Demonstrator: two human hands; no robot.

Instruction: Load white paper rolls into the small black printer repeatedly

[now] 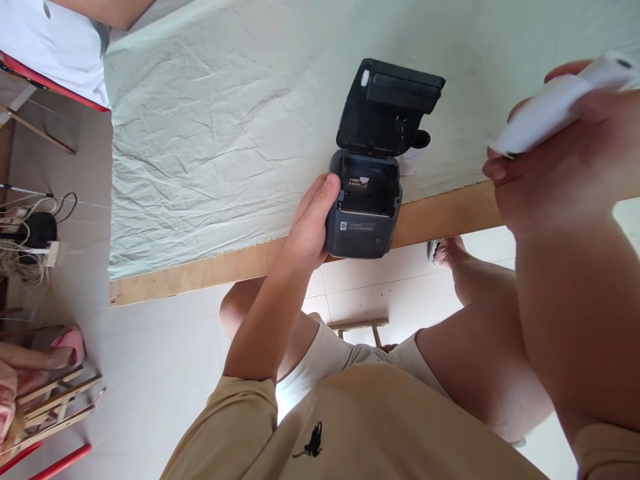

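My left hand (315,223) grips the left side of a small dark label printer (363,237) at the table's front edge, thumb on its rim. The printer's black lid (387,110) stands raised, and the compartment (373,190) under it shows a small printed sticker and holds no roll. Off to the right, above the table edge and apart from the printer, my right hand (555,180) is closed around a white paper roll (545,113), slightly blurred. Partly hidden behind the printer, another white roll (411,160) with a dark core stands on the table.
A pale green cloth (215,133) covers the table, with a bare wooden edge (200,273) in front. Tangled cables (30,233) lie on the floor at left. Another person's foot in a pink shoe (70,343) is near a wooden stool (60,407) at lower left.
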